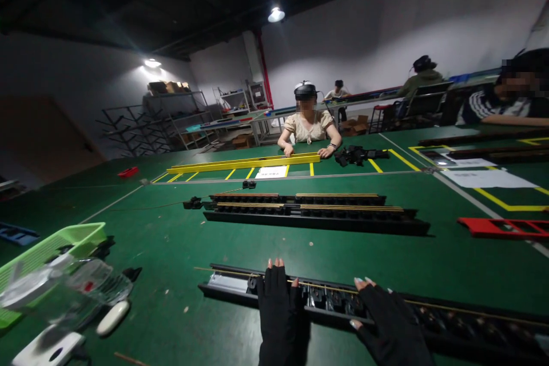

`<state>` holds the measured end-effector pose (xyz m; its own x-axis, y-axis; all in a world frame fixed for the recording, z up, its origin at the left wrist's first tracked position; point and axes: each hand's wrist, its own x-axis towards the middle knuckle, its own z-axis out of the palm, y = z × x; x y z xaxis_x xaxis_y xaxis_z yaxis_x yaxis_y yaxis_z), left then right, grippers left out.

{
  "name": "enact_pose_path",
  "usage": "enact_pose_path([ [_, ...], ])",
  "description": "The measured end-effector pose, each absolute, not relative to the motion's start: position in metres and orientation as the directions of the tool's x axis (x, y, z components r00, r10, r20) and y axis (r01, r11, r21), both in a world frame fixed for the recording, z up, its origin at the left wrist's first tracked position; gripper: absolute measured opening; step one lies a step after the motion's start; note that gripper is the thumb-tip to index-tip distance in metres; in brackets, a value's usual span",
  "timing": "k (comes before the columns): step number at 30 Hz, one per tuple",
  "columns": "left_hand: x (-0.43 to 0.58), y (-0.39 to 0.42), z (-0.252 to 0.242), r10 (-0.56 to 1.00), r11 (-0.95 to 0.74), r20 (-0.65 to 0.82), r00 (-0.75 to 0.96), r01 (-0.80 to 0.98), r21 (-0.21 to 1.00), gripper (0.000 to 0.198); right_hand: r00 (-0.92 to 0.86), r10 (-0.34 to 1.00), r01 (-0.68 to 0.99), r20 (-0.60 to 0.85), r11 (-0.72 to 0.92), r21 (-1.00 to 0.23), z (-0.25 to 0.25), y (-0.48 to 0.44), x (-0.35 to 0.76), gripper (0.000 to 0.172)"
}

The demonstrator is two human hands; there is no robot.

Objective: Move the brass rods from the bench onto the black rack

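A long black channel rail (240, 300) lies across the near table, with black blocks (334, 299) in a row inside it and a thin brass-coloured strip (317, 285) along its far side. My left hand (274, 303), in a black fingerless glove, lies across the rail near its left end, fingers stretched out flat. Further right, my right hand (388, 314), gloved alike, spreads over the same rail with its thumb apart from the fingers. Both palms hide the parts beneath them. A pale grey piece (229, 282) shows in the rail's left end.
Similar black rails (317, 222) lie beyond. At left are a green basket (81, 233), a clear plastic bottle (96, 280) and a white oval object (113, 318). A red rail piece (501, 229) lies at right. A person (309, 123) sits opposite, hands at a yellow rail (244, 163).
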<state>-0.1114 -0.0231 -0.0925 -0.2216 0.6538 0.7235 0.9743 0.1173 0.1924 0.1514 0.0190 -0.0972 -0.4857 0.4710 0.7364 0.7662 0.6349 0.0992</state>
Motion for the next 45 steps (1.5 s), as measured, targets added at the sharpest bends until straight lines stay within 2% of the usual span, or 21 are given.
enact_pose_path([
  [3,-0.113,-0.02,-0.092,0.635,0.111,0.74,-0.222,0.974,0.197,0.057,-0.504,0.472,0.772,0.723,0.622,0.131,-0.097,0.021,0.153,0.051],
  [8,-0.121,-0.006,-0.092,0.67,0.051,0.738,-0.083,0.997,0.066,0.044,-0.543,0.448,0.766,0.71,0.611,0.201,-0.102,0.037,0.151,0.049],
  [10,-0.117,0.002,-0.092,0.679,0.031,0.732,-0.053,0.999,0.043,0.044,-0.518,0.455,0.774,0.725,0.61,0.17,-0.106,0.044,0.147,0.05],
  [14,-0.098,0.014,-0.093,0.679,-0.009,0.733,-0.048,0.997,0.073,0.047,-0.437,0.547,0.809,0.714,0.586,0.046,-0.114,0.05,0.141,0.05],
  [19,-0.083,0.014,-0.087,0.641,-0.069,0.767,-0.025,0.993,0.091,0.038,-0.462,0.526,0.796,0.715,0.602,0.072,-0.111,0.045,0.142,0.06],
  [24,-0.061,0.022,-0.087,0.68,-0.084,0.733,-0.03,0.989,0.119,0.049,-0.439,0.555,0.808,0.707,0.588,0.04,-0.106,0.041,0.141,0.064],
  [27,-0.046,0.027,-0.096,0.655,-0.137,0.755,0.026,0.987,0.085,0.05,-0.454,0.549,0.81,0.702,0.583,0.067,-0.104,0.042,0.142,0.063],
  [31,-0.042,0.029,-0.1,0.686,-0.12,0.727,-0.012,0.984,0.129,0.054,-0.498,0.512,0.786,0.7,0.607,0.115,-0.101,0.045,0.142,0.064],
  [36,-0.038,0.029,-0.102,0.711,-0.185,0.7,0.074,0.979,0.084,0.06,-0.385,0.605,0.845,0.697,0.535,0.002,-0.094,0.042,0.13,0.065],
  [42,-0.028,0.028,-0.106,0.712,-0.204,0.696,0.093,0.976,0.078,0.062,-0.366,0.666,0.866,0.65,0.5,-0.025,-0.083,0.039,0.125,0.068],
  [45,-0.031,0.029,-0.104,0.71,-0.26,0.684,0.166,0.965,0.035,0.067,-0.371,0.703,0.861,0.607,0.506,-0.06,-0.082,0.04,0.125,0.066],
])
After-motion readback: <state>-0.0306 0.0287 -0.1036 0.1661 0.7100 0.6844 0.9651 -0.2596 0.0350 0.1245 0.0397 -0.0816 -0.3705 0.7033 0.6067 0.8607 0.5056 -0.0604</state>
